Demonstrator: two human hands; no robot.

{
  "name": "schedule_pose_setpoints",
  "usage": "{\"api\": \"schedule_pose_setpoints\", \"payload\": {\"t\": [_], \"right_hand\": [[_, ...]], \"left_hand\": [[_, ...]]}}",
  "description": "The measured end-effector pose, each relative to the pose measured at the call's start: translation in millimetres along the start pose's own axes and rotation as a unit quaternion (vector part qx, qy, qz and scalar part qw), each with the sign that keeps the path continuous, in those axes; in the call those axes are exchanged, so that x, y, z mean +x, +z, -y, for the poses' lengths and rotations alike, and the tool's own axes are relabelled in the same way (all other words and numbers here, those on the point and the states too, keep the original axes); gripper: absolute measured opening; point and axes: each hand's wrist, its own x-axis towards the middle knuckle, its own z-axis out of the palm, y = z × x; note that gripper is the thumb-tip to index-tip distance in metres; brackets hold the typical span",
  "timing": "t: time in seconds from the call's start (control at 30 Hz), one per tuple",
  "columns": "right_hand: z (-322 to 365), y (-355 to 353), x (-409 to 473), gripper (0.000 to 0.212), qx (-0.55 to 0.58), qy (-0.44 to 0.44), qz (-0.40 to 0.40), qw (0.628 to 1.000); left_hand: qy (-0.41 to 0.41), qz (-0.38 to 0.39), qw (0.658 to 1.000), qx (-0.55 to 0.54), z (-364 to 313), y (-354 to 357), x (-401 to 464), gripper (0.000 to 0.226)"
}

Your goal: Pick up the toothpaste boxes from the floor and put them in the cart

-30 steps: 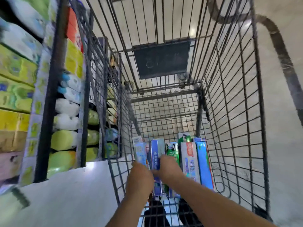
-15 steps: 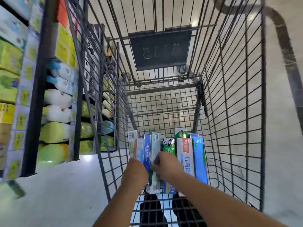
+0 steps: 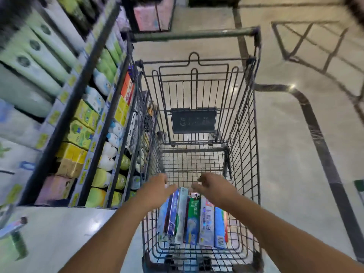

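a shop aisle with a pale polished floor (image 3: 285, 154) marked by dark curved lines; on the left a dark-framed shelf (image 3: 86, 107) carries rows of green, yellow and white packs and bottles, blurred. a black wire cart (image 3: 244, 134) stands just beside the shelf, its green handle bar (image 3: 193, 35) at the far end and a dark plate (image 3: 194, 120) fixed on the folded child-seat flap.

the toothpaste boxes (image 3: 194, 215) lie side by side on the cart's wire bottom at its near end, long sides touching, in blue, green and white; one green box reads partly legible lettering.

both bare arms reach in over the near rim. the left hand (image 3: 155, 191) hovers above the left boxes, its fingers (image 3: 169, 187) straight and loosely together, holding nothing. the right hand (image 3: 213, 187) hovers above the far ends of the middle boxes, its fingers (image 3: 197, 187) loosely curled and pointing left, also holding nothing. whether either hand touches a box cannot be told.
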Motion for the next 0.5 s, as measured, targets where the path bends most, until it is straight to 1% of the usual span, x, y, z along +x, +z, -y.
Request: {"api": "schedule_pose_setpoints", "payload": {"t": [0.07,0.1,0.2,0.23,0.3,0.4,0.5], "right_hand": [[14,-30,-20,0.063,-0.027,-0.027,-0.021,0.999],[22,-44,-30,0.068,-0.051,-0.045,-0.027,0.997],[47,-81,-62,0.077,-0.14,-0.1,-0.054,0.984],[55,-91,-73,0.078,-0.168,-0.117,-0.061,0.977],[71,-107,-92,0.083,-0.22,-0.146,-0.078,0.961],[96,-116,-119,0.091,-0.258,-0.183,-0.101,0.943],[127,-105,-142,0.097,-0.283,-0.212,-0.102,0.93]], "left_hand": [[0.008,-0.024,1.0,-0.007,-8,-25,-30,0.054],[0.015,-0.034,0.999,-0.002,-11,-37,-46,0.057],[0.035,-0.06,0.997,0.036,-14,-72,-94,0.079],[0.036,-0.065,0.996,0.05,-13,-82,-110,0.083],[0.036,-0.079,0.994,0.065,-7,-101,-138,0.085],[0.049,-0.093,0.992,0.066,16,-116,-170,0.084],[0.041,-0.102,0.991,0.075,50,-119,-199,0.095]]}}
